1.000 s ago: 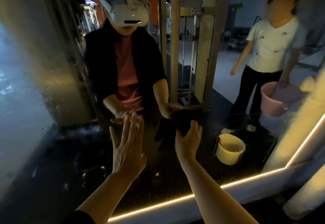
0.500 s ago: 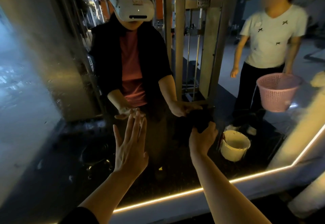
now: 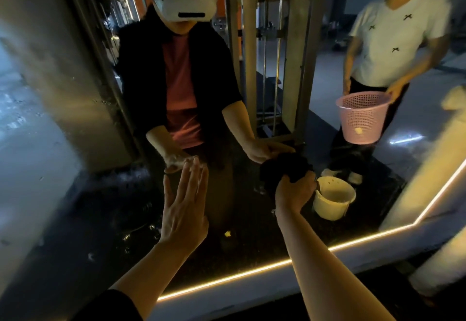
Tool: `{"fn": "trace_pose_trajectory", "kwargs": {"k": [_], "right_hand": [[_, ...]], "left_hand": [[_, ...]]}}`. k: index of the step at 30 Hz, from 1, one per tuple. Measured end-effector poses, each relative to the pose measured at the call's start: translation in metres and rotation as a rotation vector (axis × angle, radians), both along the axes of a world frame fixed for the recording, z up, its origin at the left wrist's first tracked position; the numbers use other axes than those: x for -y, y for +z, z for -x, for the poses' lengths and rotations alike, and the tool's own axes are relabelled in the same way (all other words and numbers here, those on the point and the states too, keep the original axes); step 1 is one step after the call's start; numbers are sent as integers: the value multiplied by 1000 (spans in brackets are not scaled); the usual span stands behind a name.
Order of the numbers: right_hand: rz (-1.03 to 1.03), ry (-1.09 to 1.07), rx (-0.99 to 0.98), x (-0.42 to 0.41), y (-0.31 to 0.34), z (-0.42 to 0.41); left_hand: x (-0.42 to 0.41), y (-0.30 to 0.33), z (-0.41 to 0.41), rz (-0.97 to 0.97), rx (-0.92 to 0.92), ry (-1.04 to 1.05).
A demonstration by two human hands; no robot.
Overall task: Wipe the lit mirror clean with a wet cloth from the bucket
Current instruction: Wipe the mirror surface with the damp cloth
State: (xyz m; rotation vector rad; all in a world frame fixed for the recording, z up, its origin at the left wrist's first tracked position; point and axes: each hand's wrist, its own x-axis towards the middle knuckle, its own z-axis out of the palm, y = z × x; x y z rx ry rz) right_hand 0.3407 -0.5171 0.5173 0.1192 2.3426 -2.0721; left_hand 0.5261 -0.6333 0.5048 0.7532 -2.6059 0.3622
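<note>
The mirror (image 3: pixel 75 194) fills the view, edged along its bottom and right by a glowing strip of light (image 3: pixel 252 271). My left hand (image 3: pixel 184 209) lies flat against the glass with straight fingers, left of centre. My right hand (image 3: pixel 292 192) grips a bunched dark cloth (image 3: pixel 285 167) and presses it on the glass, right of centre. Both hands meet their own reflections. A cream bucket (image 3: pixel 332 201) shows only as a reflection, just right of the cloth.
Reflected in the glass are my own body with a white headset (image 3: pixel 186 0), a second person in a white shirt holding a pink basket (image 3: pixel 361 116), and metal posts (image 3: pixel 249 56). Water drops speckle the left part of the mirror.
My right hand has slid the cloth rightward across the glass, toward the reflected bucket. My left hand has stayed flat on the mirror. The view has tilted up slightly.
</note>
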Motion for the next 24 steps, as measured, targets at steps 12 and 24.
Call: {"fn": "trace_pose_trajectory", "kwargs": {"k": [12,24], "right_hand": [[63,-1,51,1,-22,0],[107,31,155,11,-50,3]], "left_hand": [[-1,-1,4,47,77,60],[-8,-11,4,-40,11,31]]}}
